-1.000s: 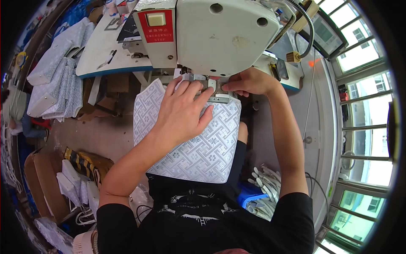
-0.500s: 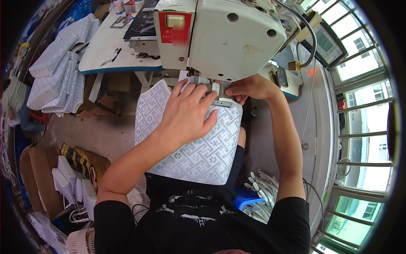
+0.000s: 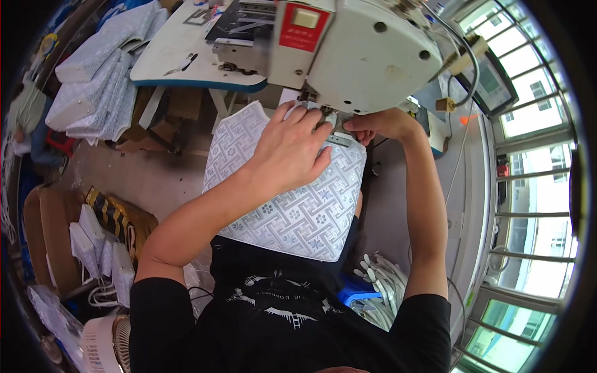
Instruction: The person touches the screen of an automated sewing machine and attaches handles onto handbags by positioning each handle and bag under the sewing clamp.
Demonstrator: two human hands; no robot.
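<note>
Head view: a pale grey-and-white patterned panel (image 3: 292, 217) hangs below the head of a white sewing machine (image 3: 373, 68), its top edge by the metal plate (image 3: 339, 138) under the needle area and its lower edge over the person's lap. The left hand (image 3: 292, 146) lies palm down across the upper part of the panel, fingers slightly apart and bent toward the plate, thumb out to the side — not clamped on anything. The right hand (image 3: 378, 127) is at the right end of the plate, thumb and fingers drawn near each other; I cannot tell whether anything is pinched between them. A red emergency-stop label (image 3: 305, 28) with a pale switch sits on the machine's left housing. Left of that, a white worktop (image 3: 165, 56) with a blue edge carries a small pair of snips (image 3: 182, 64). Farther left, similar patterned pieces (image 3: 93, 93) are stacked. Below them on the left are a cardboard box (image 3: 53, 230) and, lower, a white fan (image 3: 102, 345); on the right, white strips (image 3: 385, 286) lie bunched in and beside a blue bin (image 3: 356, 291) — near the right elbow.
</note>
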